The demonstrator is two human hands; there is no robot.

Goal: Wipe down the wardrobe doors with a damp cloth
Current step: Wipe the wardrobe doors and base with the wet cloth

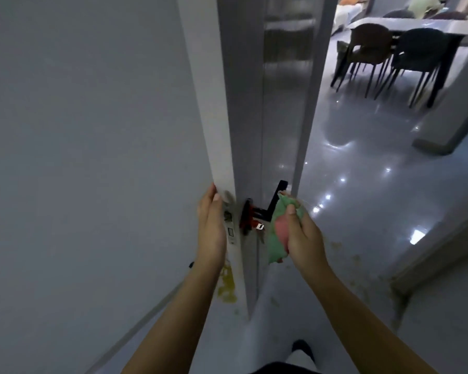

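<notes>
A: Where is the cloth (280,233) found, and how is it held?

B: It is bunched in the right hand (301,236), with the thumb pinched down on its top and the fingers curled round the far side. It is held just beside the black handle (274,203), on the far face of the door (222,103). Whether the handle is touched by it cannot be told.

A: How is the cloth expected to handle?

B: It is judged soft and limp, light, and easily crushed into a wad. A green piece with a pink patch is seen; dampness cannot be confirmed. A flatter fold would probably be wanted, so that more of it is pressed against the panel.

A: And the door itself?

B: It is taken to be stiff and free to swing, so steadying is needed. That is supplied at its edge, by the lock plate (230,228), where the left hand (211,228) is laid with fairly straight fingers; nothing is clasped by it.

A: Is anything seen that calls for wiping?

B: A yellow stain (227,286) is visible low on the door edge, below the left wrist. More yellow specks are scattered over the floor (362,163) to the right.
</notes>
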